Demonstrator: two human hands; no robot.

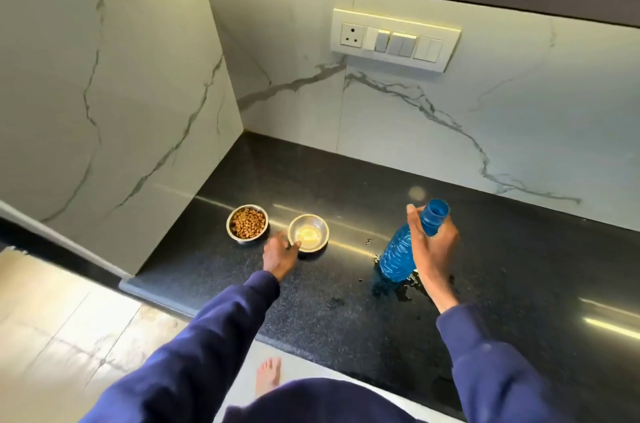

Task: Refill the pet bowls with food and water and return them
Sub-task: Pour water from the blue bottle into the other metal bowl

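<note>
Two small steel bowls stand on the black counter (346, 311). The left bowl (247, 223) is full of brown kibble. The right bowl (308, 232) looks empty apart from a yellow reflection. My left hand (279, 255) reaches toward the right bowl's near rim, with its fingertips at or touching the rim. My right hand (431, 246) grips a blue plastic water bottle (403, 249) near its neck. The bottle stands slightly tilted on the counter with its mouth open and no cap visible.
Water drops are spilled on the counter around the bottle's base (405, 291). A marble side wall (121, 93) closes off the counter to the left. A switch panel (394, 40) sits on the back wall. My bare foot (268, 376) shows on the floor below the counter edge.
</note>
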